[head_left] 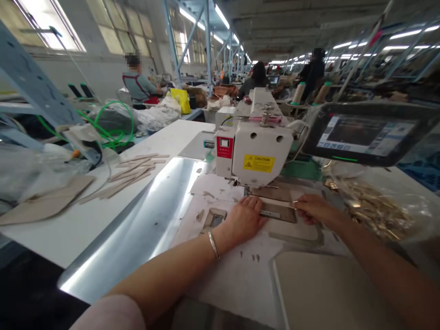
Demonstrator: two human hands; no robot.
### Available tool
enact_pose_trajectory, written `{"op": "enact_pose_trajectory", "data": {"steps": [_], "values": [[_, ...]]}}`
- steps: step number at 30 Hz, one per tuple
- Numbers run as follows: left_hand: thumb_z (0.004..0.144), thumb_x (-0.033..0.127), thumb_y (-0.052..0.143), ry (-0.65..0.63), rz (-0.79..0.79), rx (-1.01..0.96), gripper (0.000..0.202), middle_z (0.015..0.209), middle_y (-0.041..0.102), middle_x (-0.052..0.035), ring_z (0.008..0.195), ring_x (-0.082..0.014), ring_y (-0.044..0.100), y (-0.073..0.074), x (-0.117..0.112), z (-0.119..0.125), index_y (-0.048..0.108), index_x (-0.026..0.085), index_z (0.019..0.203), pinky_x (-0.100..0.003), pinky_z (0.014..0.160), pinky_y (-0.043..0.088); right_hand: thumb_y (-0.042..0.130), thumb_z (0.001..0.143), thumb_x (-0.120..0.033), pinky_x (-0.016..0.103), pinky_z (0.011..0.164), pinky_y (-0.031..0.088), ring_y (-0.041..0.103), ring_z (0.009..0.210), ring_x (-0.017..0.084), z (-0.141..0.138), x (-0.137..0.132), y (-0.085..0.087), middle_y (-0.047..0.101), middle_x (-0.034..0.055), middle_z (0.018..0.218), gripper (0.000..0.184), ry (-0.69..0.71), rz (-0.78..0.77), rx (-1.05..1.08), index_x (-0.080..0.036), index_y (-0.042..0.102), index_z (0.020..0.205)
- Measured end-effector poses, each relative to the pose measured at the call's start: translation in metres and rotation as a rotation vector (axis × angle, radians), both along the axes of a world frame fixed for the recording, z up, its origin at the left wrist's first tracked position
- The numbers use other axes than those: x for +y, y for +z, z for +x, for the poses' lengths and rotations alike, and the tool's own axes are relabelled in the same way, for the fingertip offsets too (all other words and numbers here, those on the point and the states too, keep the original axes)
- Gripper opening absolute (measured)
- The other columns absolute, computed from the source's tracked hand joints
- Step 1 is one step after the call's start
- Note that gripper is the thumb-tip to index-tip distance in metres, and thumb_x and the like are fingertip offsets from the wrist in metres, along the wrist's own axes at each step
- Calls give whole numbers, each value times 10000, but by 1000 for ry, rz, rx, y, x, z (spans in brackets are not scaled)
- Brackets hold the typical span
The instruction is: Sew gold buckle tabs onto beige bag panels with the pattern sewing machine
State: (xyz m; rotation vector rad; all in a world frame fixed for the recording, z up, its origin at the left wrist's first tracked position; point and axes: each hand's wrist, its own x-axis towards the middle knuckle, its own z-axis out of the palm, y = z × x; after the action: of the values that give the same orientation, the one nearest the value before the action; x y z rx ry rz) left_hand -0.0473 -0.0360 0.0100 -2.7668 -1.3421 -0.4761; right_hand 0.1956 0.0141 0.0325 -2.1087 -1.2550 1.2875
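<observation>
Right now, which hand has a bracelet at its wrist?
The left hand: a silvery bracelet circles its wrist, while the right hand has a bare wrist.

One view here, and it's up on the person's head, facing forward and down: left hand (242,221) and right hand (314,210) close in, sewing machine (259,144) right behind them, window (57,23) high left, ceiling lights (222,16) far off.
</observation>
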Motion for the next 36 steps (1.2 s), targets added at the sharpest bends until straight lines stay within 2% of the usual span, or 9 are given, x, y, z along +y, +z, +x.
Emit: {"op": "enact_pose_trajectory", "data": {"steps": [5, 9, 12, 17, 23, 29, 33, 36], "values": [[962, 350, 568, 85, 7, -14, 380, 1309, 593, -135, 1241, -260, 524, -2, -6, -2, 558, 98, 1246, -373, 1126, 374, 598, 926, -178, 195, 402, 409, 466, 370, 76, -5, -6, 5, 549, -33, 518, 188, -25, 37, 17, -176, 508, 760], [945, 441, 582, 263, -6, -21, 367, 1222, 595, -116, 1148, -291, 530, 3, -8, -5, 610, 146, 1163, -425, 999, 456, 608, 923, -179, 200, 401, 411, 480, 368, 81, -5, -6, 4, 550, -35, 517, 197, -28, 42, 13, -179, 510, 752], [931, 499, 590, 329, -1, -1, 376, 1173, 585, -111, 1083, -299, 527, 5, -9, -8, 621, 177, 1124, -445, 940, 460, 640, 902, -182, 202, 403, 412, 488, 369, 85, -4, -6, 3, 550, -36, 516, 213, -41, 34, 13, -185, 510, 734], [936, 545, 565, 325, 31, 29, 414, 1178, 570, -122, 1075, -305, 511, 3, -6, -8, 621, 189, 1139, -467, 943, 428, 663, 882, -181, 202, 414, 435, 514, 394, 90, -1, -9, 4, 581, -19, 553, 179, -55, 38, 63, -180, 535, 757], [929, 545, 577, 317, 41, 25, 421, 1176, 574, -112, 1074, -309, 511, 0, -5, -6, 624, 188, 1146, -469, 952, 420, 638, 871, -136, 205, 486, 503, 600, 495, 114, 2, -8, 17, 631, 23, 620, 113, -44, -55, 141, -157, 558, 794], [927, 565, 570, 322, 26, 29, 434, 1171, 571, -120, 1085, -308, 503, -1, -3, -11, 624, 192, 1142, -466, 947, 413, 589, 919, -183, 179, 402, 381, 478, 401, 79, -2, -5, 15, 606, 28, 578, 175, -25, -47, 31, -157, 561, 748], [927, 580, 558, 336, 29, 44, 458, 1182, 569, -135, 1103, -318, 498, 1, -1, -21, 626, 183, 1146, -477, 970, 396, 588, 924, -177, 208, 383, 330, 484, 405, 94, -16, -5, 11, 637, 83, 606, 220, 17, 14, -8, -146, 564, 707], [928, 592, 546, 360, 23, 58, 455, 1145, 575, -131, 1093, -319, 503, 2, 0, -32, 635, 187, 1116, -478, 973, 390, 583, 918, -149, 193, 357, 286, 487, 390, 89, -31, -4, 12, 639, 67, 589, 228, 42, 39, -49, -148, 561, 691]]}}
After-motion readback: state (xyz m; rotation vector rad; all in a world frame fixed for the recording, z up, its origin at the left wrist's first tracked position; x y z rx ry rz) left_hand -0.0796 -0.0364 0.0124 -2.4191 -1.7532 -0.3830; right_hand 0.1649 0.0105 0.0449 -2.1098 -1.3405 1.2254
